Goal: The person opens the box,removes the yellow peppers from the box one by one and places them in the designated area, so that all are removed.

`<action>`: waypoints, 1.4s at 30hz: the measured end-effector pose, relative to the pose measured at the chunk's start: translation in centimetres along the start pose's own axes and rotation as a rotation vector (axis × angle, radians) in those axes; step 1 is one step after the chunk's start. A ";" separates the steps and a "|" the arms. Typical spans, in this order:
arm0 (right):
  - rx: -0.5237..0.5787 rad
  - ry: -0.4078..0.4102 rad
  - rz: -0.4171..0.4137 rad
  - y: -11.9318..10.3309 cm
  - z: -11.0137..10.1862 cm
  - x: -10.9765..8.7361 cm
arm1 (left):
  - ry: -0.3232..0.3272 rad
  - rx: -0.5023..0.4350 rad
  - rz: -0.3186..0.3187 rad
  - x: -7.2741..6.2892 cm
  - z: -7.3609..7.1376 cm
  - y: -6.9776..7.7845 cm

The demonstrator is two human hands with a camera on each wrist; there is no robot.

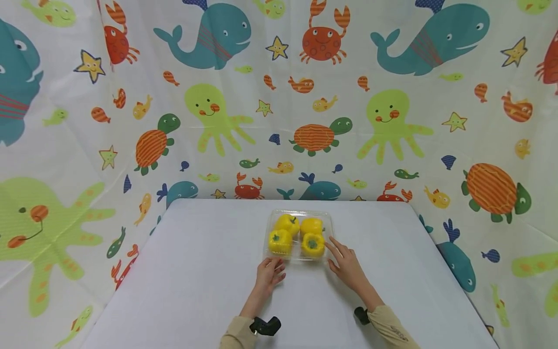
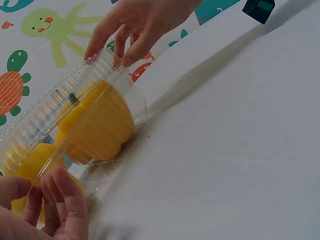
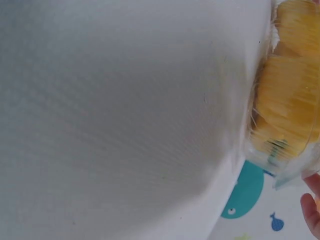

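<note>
A clear plastic box [image 1: 295,252] stands on the table, holding several yellow bell peppers [image 1: 313,244] with green stems. Ridged clear plastic rises over the peppers in the left wrist view. My left hand [image 1: 269,275] is at the box's front left corner; its thumb and forefinger pinch the rim there, plainest in the left wrist view, where the left hand [image 2: 55,207] is low on the left. Across the box, my right hand [image 1: 347,264] holds the front right corner between thumb and fingers. Only fingertips of the right hand [image 3: 312,205] appear in the right wrist view.
The table [image 1: 196,271] has a white cover. Behind and beside it hangs a white cloth [image 1: 261,131] printed with sea animals. A black wrist device [image 1: 265,326] sits on the left forearm, another dark device [image 1: 361,315] on the right.
</note>
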State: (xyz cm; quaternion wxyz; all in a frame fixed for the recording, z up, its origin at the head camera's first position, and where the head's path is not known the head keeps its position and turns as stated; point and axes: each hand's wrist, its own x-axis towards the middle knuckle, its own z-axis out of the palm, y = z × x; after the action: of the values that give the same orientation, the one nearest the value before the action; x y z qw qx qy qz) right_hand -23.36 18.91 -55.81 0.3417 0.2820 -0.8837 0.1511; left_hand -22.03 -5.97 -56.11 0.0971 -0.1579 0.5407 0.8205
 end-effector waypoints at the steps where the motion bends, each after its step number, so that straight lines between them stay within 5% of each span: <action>1: -0.001 0.003 -0.001 0.0 0.0 0.0 | -0.010 0.002 -0.003 0.0 0.2 -0.2; 8: 0.003 0.010 0.007 0.1 -0.4 -0.3 | -0.085 0.033 -0.027 -0.4 2.0 -1.3; 22: -0.010 0.021 0.015 0.3 -0.5 -0.3 | -0.134 0.030 -0.065 -0.6 6.3 -2.7; 35: -0.046 0.050 0.071 -0.1 -0.6 -0.8 | -0.180 0.021 -0.096 -0.4 7.9 -3.5; 42: -0.084 0.080 0.036 0.0 -0.5 -0.8 | -0.217 0.057 -0.094 -0.2 8.6 -4.1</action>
State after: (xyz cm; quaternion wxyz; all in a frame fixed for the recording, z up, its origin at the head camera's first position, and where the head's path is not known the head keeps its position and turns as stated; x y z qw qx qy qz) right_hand -22.64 19.48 -56.05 0.3853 0.2454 -0.8798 0.1311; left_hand -21.78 3.50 -56.37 0.1981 -0.0905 0.5420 0.8117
